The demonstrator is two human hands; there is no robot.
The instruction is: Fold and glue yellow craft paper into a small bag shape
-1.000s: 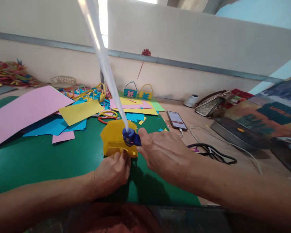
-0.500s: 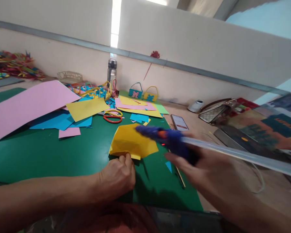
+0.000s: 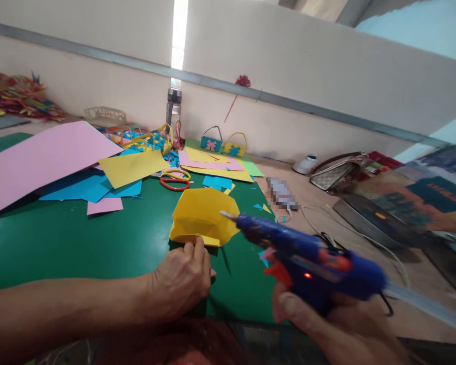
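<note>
My left hand (image 3: pixel 182 279) is closed, its fingers pinching the near folded edge of a yellow paper piece (image 3: pixel 203 210) on the green mat (image 3: pixel 137 243). The paper is creased, with cut corners and a narrow strip folded along the side closest to me. In my right hand (image 3: pixel 323 322) is a blue glue gun (image 3: pixel 285 243) with an orange trigger and a small red light. A clear glue stick (image 3: pixel 427 306) sticks out of its back. The gun's metal tip hangs over or near the paper's right part; I cannot tell whether they touch.
Red-and-yellow-handled scissors (image 3: pixel 175 180) lie beyond the paper. Pink sheets (image 3: pixel 57 152), blue paper (image 3: pixel 79 185) and scraps cover the left. Two small paper bags, one blue (image 3: pixel 212 144) and one yellow (image 3: pixel 235 149), stand at the back. A phone (image 3: pixel 281 193) and cable (image 3: pixel 349 230) lie right.
My right hand has drawn the glue gun back to the right and lower, turning its side into view. My left hand keeps its pinch, and the paper's right side has shifted slightly.
</note>
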